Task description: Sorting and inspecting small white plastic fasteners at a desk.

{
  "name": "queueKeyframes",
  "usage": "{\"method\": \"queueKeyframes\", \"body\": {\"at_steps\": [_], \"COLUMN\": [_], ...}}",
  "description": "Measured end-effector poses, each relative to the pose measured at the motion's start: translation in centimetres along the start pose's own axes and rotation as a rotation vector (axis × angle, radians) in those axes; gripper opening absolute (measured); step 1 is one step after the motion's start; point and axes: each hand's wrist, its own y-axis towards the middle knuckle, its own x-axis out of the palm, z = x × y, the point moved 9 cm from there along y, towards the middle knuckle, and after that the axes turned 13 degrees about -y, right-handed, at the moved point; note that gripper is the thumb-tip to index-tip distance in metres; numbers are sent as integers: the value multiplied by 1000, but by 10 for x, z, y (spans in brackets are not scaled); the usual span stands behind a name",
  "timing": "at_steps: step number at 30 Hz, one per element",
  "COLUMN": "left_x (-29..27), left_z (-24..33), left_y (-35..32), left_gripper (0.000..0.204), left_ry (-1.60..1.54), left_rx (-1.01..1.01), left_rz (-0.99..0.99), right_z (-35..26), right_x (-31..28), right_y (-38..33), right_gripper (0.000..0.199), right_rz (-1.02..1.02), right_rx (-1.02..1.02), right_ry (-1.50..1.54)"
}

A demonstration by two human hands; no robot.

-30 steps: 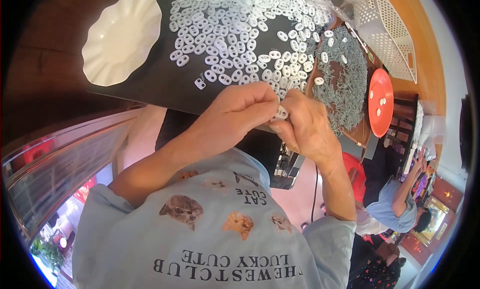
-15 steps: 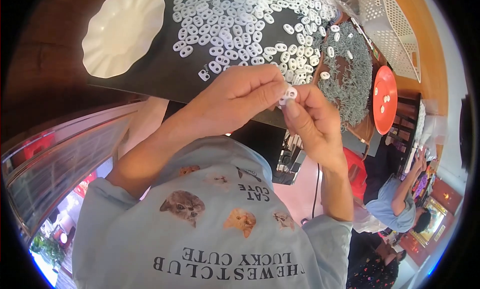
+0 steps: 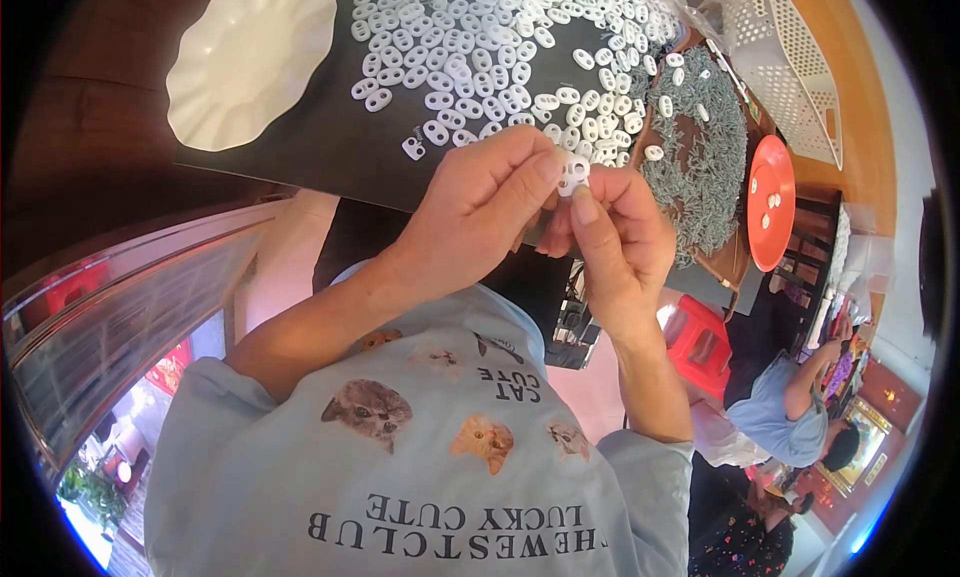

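Note:
At the table's near edge, my left hand [image 3: 475, 199] and my right hand [image 3: 622, 242] meet, both closed in a pinch. Between their thumbs and fingertips is a small white two-holed plastic piece [image 3: 574, 171]. Part of it is covered by my fingers, and whether it is one piece or two joined I cannot tell. Just beyond my hands, many more white two-holed pieces [image 3: 440, 57] lie spread over the dark tabletop [image 3: 290, 172]. One lone white piece [image 3: 413, 148] rests apart from the others, left of my fingers.
A cream scalloped dish [image 3: 245, 67] sits at the far left. To the right are a heap of small grey-blue parts [image 3: 700, 157], a red plate [image 3: 770, 202] holding a few white pieces, and a white perforated basket [image 3: 785, 67]. A red stool [image 3: 697, 347] and a person [image 3: 785, 402] are farther right.
Both hands have shifted slightly, with the white piece raised a little and turned between the fingertips. My right hand's lower fingers have moved. More of the red stool shows.

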Motion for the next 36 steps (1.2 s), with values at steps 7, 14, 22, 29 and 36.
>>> {"method": "queueKeyframes", "body": {"at_steps": [7, 14, 22, 29, 36], "left_x": [2, 3, -2, -10, -11], "left_z": [5, 2, 3, 0, -3], "left_y": [-1, -2, -2, -1, 0], "left_gripper": [27, 23, 24, 28, 28], "left_ry": [91, 33, 62, 53, 3], "left_rx": [75, 81, 45, 15, -45], "left_rz": [-72, -44, -39, 32, 46], "right_z": [-4, -5, -3, 0, 3], "right_x": [0, 0, 4, 4, 5], "right_y": [5, 5, -1, 0, 0], "right_gripper": [16, 10, 16, 16, 17], "right_rz": [-66, 18, 79, 96, 79], "right_rx": [6, -27, -66, -22, 10], "right_ry": [-69, -52, -72, -6, 0]}}
